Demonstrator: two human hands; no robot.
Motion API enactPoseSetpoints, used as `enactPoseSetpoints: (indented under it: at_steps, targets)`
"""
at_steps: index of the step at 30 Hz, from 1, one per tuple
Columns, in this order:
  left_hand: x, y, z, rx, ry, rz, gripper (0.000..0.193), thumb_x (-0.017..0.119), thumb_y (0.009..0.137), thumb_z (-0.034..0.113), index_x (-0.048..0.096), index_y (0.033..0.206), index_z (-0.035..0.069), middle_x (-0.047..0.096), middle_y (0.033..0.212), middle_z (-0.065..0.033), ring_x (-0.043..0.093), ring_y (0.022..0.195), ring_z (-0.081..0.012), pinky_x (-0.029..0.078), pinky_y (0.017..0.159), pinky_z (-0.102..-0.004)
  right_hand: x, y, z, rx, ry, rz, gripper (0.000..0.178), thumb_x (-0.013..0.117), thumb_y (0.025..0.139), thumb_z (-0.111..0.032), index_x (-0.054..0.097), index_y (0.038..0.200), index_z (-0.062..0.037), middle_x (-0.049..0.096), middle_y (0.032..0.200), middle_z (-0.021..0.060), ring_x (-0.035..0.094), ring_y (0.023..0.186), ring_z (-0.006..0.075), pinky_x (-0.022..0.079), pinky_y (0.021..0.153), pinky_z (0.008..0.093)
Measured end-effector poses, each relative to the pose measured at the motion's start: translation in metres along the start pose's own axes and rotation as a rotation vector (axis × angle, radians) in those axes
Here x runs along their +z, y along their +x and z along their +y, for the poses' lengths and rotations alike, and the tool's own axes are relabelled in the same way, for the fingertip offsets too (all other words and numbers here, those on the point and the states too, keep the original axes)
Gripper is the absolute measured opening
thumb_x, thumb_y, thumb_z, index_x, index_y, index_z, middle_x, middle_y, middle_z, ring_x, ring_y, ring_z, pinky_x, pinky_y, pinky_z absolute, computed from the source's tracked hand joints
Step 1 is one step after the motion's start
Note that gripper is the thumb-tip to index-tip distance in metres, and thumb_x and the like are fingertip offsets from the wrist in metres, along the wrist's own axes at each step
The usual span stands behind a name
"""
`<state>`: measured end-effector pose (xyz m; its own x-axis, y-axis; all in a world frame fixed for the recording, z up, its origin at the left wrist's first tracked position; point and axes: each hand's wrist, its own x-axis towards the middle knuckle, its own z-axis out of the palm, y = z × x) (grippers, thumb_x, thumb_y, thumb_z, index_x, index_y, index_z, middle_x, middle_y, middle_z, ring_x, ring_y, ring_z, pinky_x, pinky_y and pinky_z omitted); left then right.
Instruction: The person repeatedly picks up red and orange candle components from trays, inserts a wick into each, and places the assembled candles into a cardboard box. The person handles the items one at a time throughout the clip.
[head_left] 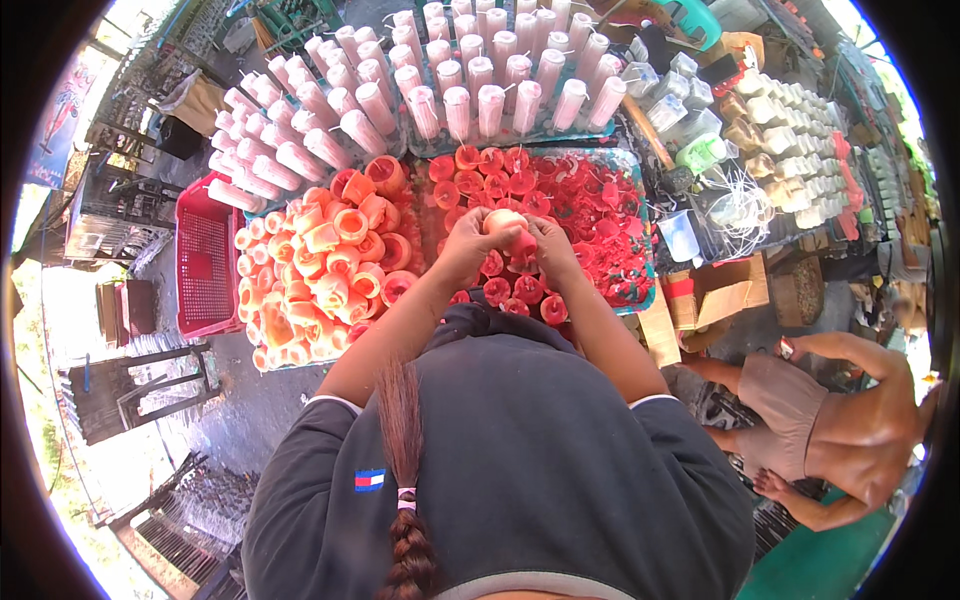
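Observation:
My left hand (468,248) is closed around a peach-coloured hollow wax cup (504,220), held over the tray. The fingers of my right hand (553,250) are closed at a small red wax piece (526,243) against the cup's lower side; my fingers partly hide where the two meet. Below and around my hands, a tray (645,215) holds red wax cups (522,183) in its left part and flatter red wax pieces with wicks (595,225) in its right part. To my left lies a big heap of orange hollow wax cups (325,262).
Rows of tall pale-pink pillar candles (490,108) with wicks stand beyond the trays. A red plastic crate (205,260) is at the left. White wicks (738,212), a white cup (680,238) and a cardboard box (728,292) lie to the right. Another person (830,420) is at the lower right.

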<state>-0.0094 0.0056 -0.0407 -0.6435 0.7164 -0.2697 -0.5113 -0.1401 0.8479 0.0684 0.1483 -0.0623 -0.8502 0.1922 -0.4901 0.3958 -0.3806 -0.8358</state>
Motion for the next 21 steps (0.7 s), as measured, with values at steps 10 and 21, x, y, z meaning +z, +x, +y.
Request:
enactPoseSetpoints:
  at_steps: [10,21]
  targets:
    - [0.03,-0.016,0.037,0.415,0.495,0.347,0.02,0.07,0.082,0.015,0.056,0.088,0.002,0.06,0.081,-0.0001,0.052,0.074,-0.0036,0.044,0.063,-0.0197,0.034,-0.054,-0.056,0.195,0.215,-0.187,0.054,0.056,0.086,-0.05,0.055,0.11,-0.0012,0.063,0.091,0.0116,0.065,0.069,0.0232,0.056,0.062,0.0347]
    - [0.023,-0.006,0.031,0.3,-0.175,0.387,0.021,0.068,0.083,0.016,0.054,0.088,0.001,0.06,0.078,-0.0048,0.057,0.065,-0.0088,0.046,0.058,-0.0224,0.046,-0.058,-0.029,-0.194,0.04,-0.191,0.026,0.063,0.087,-0.021,0.061,0.098,0.0027,0.064,0.088,0.0092,0.066,0.078,0.0194,0.056,0.072,0.0344]
